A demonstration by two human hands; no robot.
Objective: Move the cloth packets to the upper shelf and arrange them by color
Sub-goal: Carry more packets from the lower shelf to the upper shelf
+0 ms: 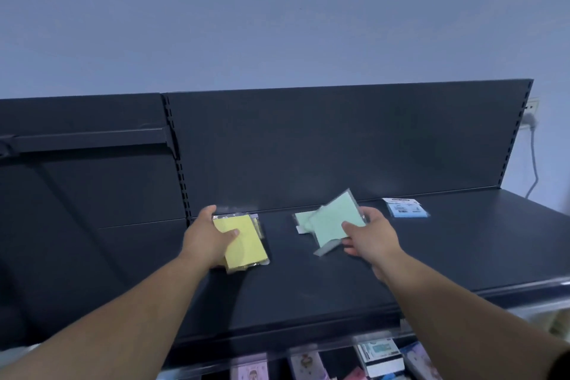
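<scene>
On the shelf [308, 287], the left hand [209, 237] pinches a yellow packet [243, 241]; the right hand [370, 237] pinches a green packet [336, 219] tilted over a second green packet [303, 219]. Light, floppy and film-slick, they probably suit edge pinches.

A plain bluish-grey wall [277, 9] rises above the black metal back panel [339, 139] of a shop shelving unit, in dim, even light. A slotted upright [176, 148] stands at the panel's left edge, with a horizontal black bar [89, 137] left of it. Just past the panel's upper right corner, a grey cable [534, 163] hangs from a white wall socket [531, 105]. The matte black upper shelf [462, 241] juts from the panel's foot.
</scene>
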